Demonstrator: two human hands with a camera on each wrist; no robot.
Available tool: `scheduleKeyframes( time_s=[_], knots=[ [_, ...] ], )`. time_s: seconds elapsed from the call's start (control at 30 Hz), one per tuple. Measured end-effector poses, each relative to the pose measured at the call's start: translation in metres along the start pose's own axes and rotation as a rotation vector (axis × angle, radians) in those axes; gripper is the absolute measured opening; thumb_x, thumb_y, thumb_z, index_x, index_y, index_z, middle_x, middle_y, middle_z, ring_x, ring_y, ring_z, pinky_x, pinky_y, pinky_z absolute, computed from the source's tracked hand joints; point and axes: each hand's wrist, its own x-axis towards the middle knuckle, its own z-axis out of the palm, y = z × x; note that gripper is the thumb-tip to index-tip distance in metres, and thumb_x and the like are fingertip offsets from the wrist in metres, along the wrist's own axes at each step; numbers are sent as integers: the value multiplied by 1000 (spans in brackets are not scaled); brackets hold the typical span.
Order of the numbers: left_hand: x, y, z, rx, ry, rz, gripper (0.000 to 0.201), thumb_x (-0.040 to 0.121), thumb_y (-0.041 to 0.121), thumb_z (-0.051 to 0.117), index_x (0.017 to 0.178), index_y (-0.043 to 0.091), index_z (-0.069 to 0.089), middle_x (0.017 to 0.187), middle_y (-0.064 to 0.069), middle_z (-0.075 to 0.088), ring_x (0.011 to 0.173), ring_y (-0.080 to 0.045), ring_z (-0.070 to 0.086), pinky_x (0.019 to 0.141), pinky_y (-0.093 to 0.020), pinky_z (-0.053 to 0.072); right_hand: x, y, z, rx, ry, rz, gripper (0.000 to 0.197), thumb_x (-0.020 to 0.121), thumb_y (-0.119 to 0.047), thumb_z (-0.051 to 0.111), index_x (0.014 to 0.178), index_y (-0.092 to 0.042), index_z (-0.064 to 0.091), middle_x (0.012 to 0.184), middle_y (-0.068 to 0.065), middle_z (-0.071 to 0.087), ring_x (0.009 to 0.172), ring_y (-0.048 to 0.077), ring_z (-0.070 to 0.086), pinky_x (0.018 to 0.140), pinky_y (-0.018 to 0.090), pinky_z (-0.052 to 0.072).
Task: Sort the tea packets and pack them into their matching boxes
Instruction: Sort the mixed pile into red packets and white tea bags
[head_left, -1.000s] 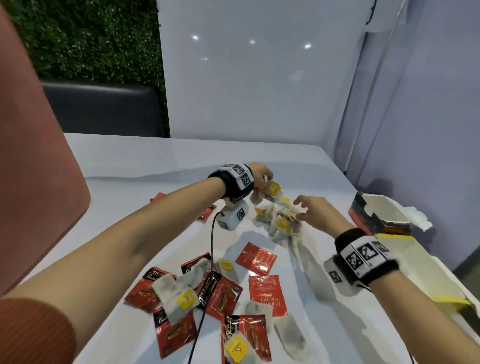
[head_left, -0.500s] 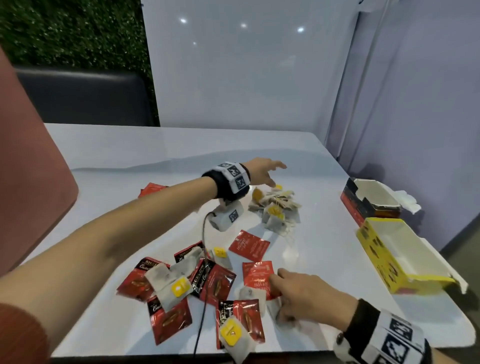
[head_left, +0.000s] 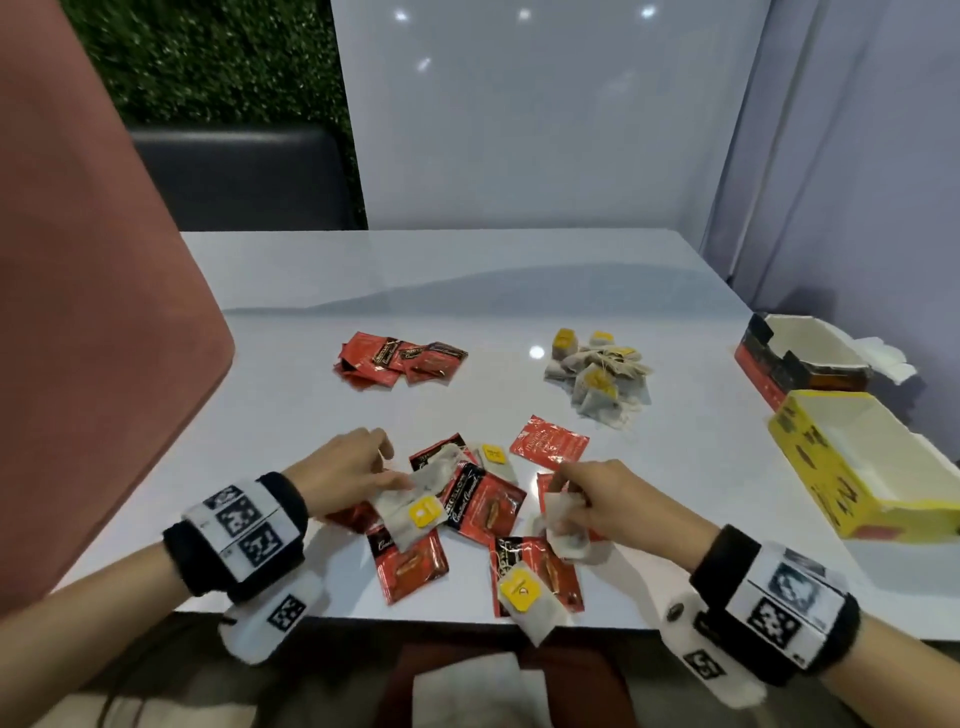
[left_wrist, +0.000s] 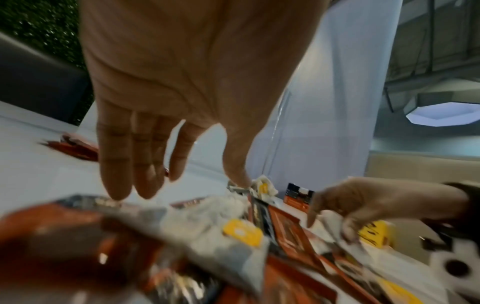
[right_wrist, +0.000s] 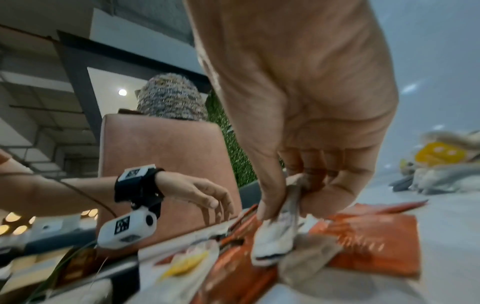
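Observation:
A mixed heap of red foil packets (head_left: 485, 512) and white tea bags with yellow tags (head_left: 415, 512) lies by the table's near edge. My left hand (head_left: 387, 462) hovers over the heap's left side with straight fingers (left_wrist: 116, 176), gripping nothing. My right hand (head_left: 566, 499) pinches a white tea bag (right_wrist: 278, 232) between thumb and fingers, just above the heap's right side. Farther back lie a sorted group of red packets (head_left: 400, 358) and a pile of white tea bags (head_left: 597, 374). An open yellow box (head_left: 810, 467) and an open red-and-black box (head_left: 779, 358) stand at the right.
A pink chair back (head_left: 93, 312) rises at the left edge of the white table (head_left: 519, 280). A glossy white panel (head_left: 545, 130) stands behind the table. One red packet (head_left: 548, 444) lies alone between heap and tea bag pile.
My left hand has drawn back from the far tea bag pile to the near heap. My right hand has closed on a white tea bag there and lifted it slightly.

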Motion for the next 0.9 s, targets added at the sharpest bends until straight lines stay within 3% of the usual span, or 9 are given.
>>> scheduleKeyframes(
  time_s=[0.1,0.17,0.23,0.3,0.43,0.6,0.73,0.83,0.9],
  knots=[
    [-9,11,23,23,-21,-17,75,73,59,65,126,11,40,120,-6,43,102,-16,47,80,-24,41,10,-8,10,-83,-79,6,18,80,-18,63,97,-13,57,94,2,58,87,18,55,72,29,45],
    [-8,17,29,62,-13,3,78,71,56,69,127,12,38,122,-7,39,107,-19,44,87,-27,43,17,-8,9,-129,-114,24,16,77,-20,67,84,-16,53,92,-1,51,86,18,52,70,29,44],
    [-2,19,29,51,-21,12,76,71,50,72,128,14,38,121,-8,39,108,-21,44,90,-30,43,22,-6,7,-128,-145,23,27,75,-22,71,71,-25,44,90,-3,49,84,15,48,62,23,39],
    [3,19,26,2,-62,6,75,70,44,75,130,17,37,119,-7,39,106,-21,47,89,-30,44,24,-3,1,-66,-149,20,33,75,-24,73,68,-28,41,88,-4,51,82,14,47,58,19,34],
    [8,19,24,-24,-61,18,65,70,38,77,122,19,44,103,2,42,93,-15,47,76,-25,39,23,8,-18,90,-31,13,24,77,-18,71,75,-17,46,77,-3,51,75,16,47,61,26,35],
    [11,13,29,-36,-5,55,42,73,37,75,103,20,51,95,1,48,89,-16,49,66,-23,36,28,21,-40,323,186,4,15,82,-6,63,84,-16,52,88,8,63,82,24,62,71,39,52],
    [9,10,27,-72,56,94,29,76,33,71,87,26,45,91,0,51,84,-16,49,61,-22,34,36,29,-57,479,280,27,17,86,-7,62,101,-11,56,99,7,61,79,21,65,50,23,51],
    [5,6,11,-202,108,104,24,76,29,72,81,26,49,86,2,56,80,-16,54,61,-21,39,53,45,-84,546,430,60,16,81,-5,68,94,-7,59,93,18,64,70,26,64,51,29,54],
    [0,2,-6,-295,166,110,22,74,30,74,83,25,54,86,4,60,80,-16,58,63,-21,43,72,61,-100,553,542,130,18,80,-3,68,95,-7,58,99,26,63,72,29,63,53,30,56]
  ],
)
